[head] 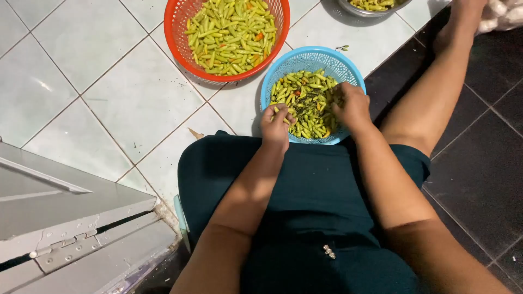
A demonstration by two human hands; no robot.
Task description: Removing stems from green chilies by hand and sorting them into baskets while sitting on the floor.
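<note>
From the head camera, looking straight down, the left hand (275,126) is curled shut at the near rim of a round blue plastic basket (348,68), its fingers pinched around a single green chili (281,110). The right hand (351,104) lies inside the same basket, just beside the left, fingers bent down into the heap; whether it grips anything cannot be told. The basket has a perforated, lattice-like wall and holds small, slender, glossy chilies (300,92), mostly yellow-green with a few orange-red ones, and a dark tangle of thin stems (311,99) between the two hands.

Just beyond the left hand, touching the blue basket's far rim, stands a larger red plastic basket (181,46) of the same meshed make, heaped with smooth stemless green chilies. Farther off beyond the right hand, a round metal bowl (370,11) with more chilies is cut by the top edge.

Both baskets rest on a floor of pale, glossy square tiles (114,92); to the right of the right hand the tiles turn dark (479,163), and a bare leg (430,98) stretches out across them. Below the hands spreads dark teal cloth (316,190) over the lap.
</note>
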